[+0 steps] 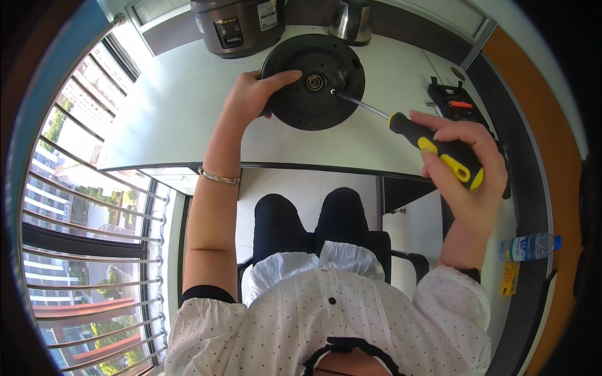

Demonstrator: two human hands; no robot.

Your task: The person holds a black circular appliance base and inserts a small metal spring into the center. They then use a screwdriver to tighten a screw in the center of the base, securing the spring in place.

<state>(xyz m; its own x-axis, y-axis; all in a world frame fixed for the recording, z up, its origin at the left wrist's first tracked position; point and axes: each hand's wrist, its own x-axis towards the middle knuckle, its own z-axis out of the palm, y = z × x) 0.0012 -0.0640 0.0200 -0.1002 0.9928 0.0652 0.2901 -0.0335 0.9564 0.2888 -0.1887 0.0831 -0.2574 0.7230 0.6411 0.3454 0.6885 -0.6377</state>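
Above the bench, a screwdriver is gripped by its handle in the right hand; farther out, a black disc is clasped at its left rim by the left hand. Beside the central ring, the tip is best pressed squarely, without wobble.

A round, matte-black disc with small holes is held up, its face toward the viewer; a brass-coloured ring fitting sits near its centre. A screwdriver with a metal shaft and black-and-yellow handle slants up-left, its tip at the disc's face, just beside the ring.
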